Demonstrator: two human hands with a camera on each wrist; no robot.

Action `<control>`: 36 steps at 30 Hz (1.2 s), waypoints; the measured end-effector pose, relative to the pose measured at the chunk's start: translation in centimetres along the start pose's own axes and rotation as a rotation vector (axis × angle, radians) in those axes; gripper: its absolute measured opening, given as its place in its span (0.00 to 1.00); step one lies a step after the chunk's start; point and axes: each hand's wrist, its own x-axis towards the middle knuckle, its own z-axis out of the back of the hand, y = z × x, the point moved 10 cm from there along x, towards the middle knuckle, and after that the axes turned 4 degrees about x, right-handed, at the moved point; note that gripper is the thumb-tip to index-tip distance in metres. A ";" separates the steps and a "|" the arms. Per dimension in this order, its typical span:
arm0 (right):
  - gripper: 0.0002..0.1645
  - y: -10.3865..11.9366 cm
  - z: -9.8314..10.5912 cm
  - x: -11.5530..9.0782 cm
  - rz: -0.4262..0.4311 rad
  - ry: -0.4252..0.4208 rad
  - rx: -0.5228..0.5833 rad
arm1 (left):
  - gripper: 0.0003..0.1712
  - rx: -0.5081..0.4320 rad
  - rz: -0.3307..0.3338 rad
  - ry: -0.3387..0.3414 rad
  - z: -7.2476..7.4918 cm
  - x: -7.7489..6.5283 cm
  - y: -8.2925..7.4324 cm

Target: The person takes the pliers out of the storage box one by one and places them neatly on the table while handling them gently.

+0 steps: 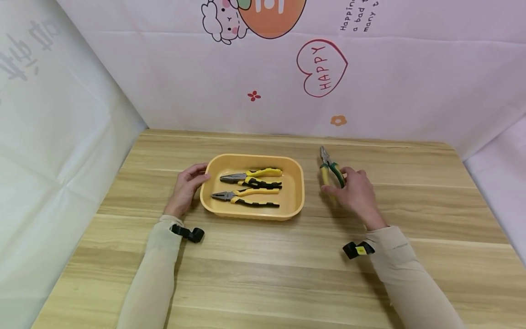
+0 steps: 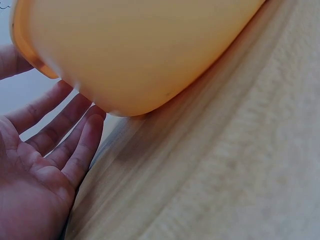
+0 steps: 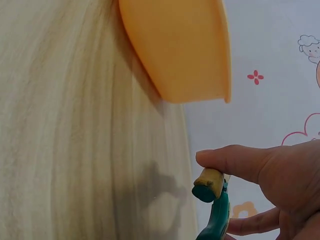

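Observation:
A yellow plastic tub point(image 1: 291, 208) stands on the table with two pliers inside. The upper one, long-nose pliers point(image 1: 235, 177), and the lower combination pliers point(image 1: 223, 196) both have yellow and black handles. At the tub's left end, my left hand point(image 1: 185, 189) holds the rim, thumb over the edge and fingertips against the outer wall point(image 2: 120, 55). To the right of the tub, my right hand point(image 1: 357, 194) grips green and yellow handled pliers point(image 1: 338, 175), thumb on the yellow handle, fingers at the green one. Their metal head points away from me; in the right wrist view only the handles show.
The wood-grain table point(image 1: 263, 274) ends at a white printed cloth point(image 1: 185, 82) along the back. A plain white cloth point(image 1: 53, 151) hangs at the left. Black camera straps point(image 1: 189, 233) sit on both wrists. A shadow point(image 3: 155, 195) falls on the table below the pliers.

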 end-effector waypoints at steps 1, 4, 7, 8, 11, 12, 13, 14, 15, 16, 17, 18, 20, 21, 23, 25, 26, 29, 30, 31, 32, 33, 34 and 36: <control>0.47 -0.2 -0.1 0.0 -0.007 0.000 -0.005 | 0.24 0.002 0.001 0.000 0.0 0.0 0.0; 0.48 -0.7 -0.4 0.1 -0.025 -0.001 -0.015 | 0.24 0.008 0.004 -0.002 0.0 0.0 0.0; 0.48 -1.1 -0.6 0.1 -0.042 -0.003 -0.017 | 0.24 0.017 0.006 0.001 -0.1 -0.1 -0.1; 0.49 -1.3 -0.7 0.2 -0.046 -0.003 -0.016 | 0.24 0.019 0.006 0.002 -0.1 -0.1 -0.1; 0.49 -1.7 -0.8 0.2 -0.060 -0.004 -0.021 | 0.24 0.021 0.003 0.004 -0.1 -0.1 -0.1; 0.49 -1.8 -0.9 0.2 -0.066 -0.004 -0.023 | 0.24 0.020 0.003 0.006 -0.1 -0.1 -0.1; 0.48 -2.0 -0.9 0.3 -0.071 -0.004 -0.024 | 0.24 0.021 0.002 0.005 -0.1 -0.1 -0.1; 0.48 -2.1 -0.9 0.3 -0.076 -0.003 -0.025 | 0.24 0.021 0.003 0.005 -0.1 -0.1 -0.1; 0.48 -2.2 -1.0 0.2 -0.082 -0.003 -0.025 | 0.24 0.022 0.004 0.006 -0.1 -0.1 -0.1; 0.48 -2.2 -1.0 0.2 -0.086 -0.002 -0.024 | 0.24 0.022 0.005 0.006 -0.1 -0.1 0.0; 0.48 -2.3 -1.0 0.2 -0.088 -0.002 -0.022 | 0.24 0.024 0.005 0.006 -0.1 -0.1 0.0; 0.48 -2.4 -1.0 0.2 -0.089 -0.002 -0.021 | 0.24 0.025 0.005 0.006 -0.1 -0.1 0.0; 0.47 -2.4 -1.1 0.3 -0.091 0.000 -0.018 | 0.24 0.028 0.005 0.005 0.0 0.0 0.0; 0.47 -2.5 -1.1 0.3 -0.091 0.001 -0.018 | 0.24 0.029 0.004 0.005 0.0 0.0 0.0; 0.47 -2.6 -1.2 0.3 -0.093 0.002 -0.020 | 0.24 0.030 0.004 0.006 -0.1 0.0 0.0; 0.47 -2.6 -1.2 0.4 -0.094 0.003 -0.023 | 0.24 0.030 0.005 0.009 -0.1 0.0 0.0; 0.47 -2.6 -1.2 0.4 -0.095 0.005 -0.025 | 0.24 0.030 0.005 0.009 -0.1 0.0 0.0; 0.46 -2.7 -1.2 0.5 -0.100 0.007 -0.031 | 0.24 0.028 0.006 0.011 -0.1 0.0 0.0; 0.46 -2.8 -1.2 0.6 -0.104 0.008 -0.032 | 0.24 0.028 0.004 0.010 -0.1 0.0 0.0; 0.46 -2.8 -1.2 0.6 -0.108 0.008 -0.034 | 0.24 0.026 0.004 0.010 -0.1 0.0 0.0; 0.46 -2.9 -1.3 0.7 -0.113 0.010 -0.037 | 0.24 0.025 0.003 0.009 0.0 0.0 0.0; 0.46 -3.0 -1.3 0.7 -0.118 0.011 -0.039 | 0.24 0.023 0.001 0.008 0.0 0.0 0.0; 0.46 -3.0 -1.3 0.8 -0.122 0.014 -0.041 | 0.24 0.022 0.000 0.007 0.0 0.0 0.0; 0.46 -3.1 -1.3 0.8 -0.128 0.016 -0.044 | 0.24 0.021 -0.002 0.010 0.0 0.0 0.0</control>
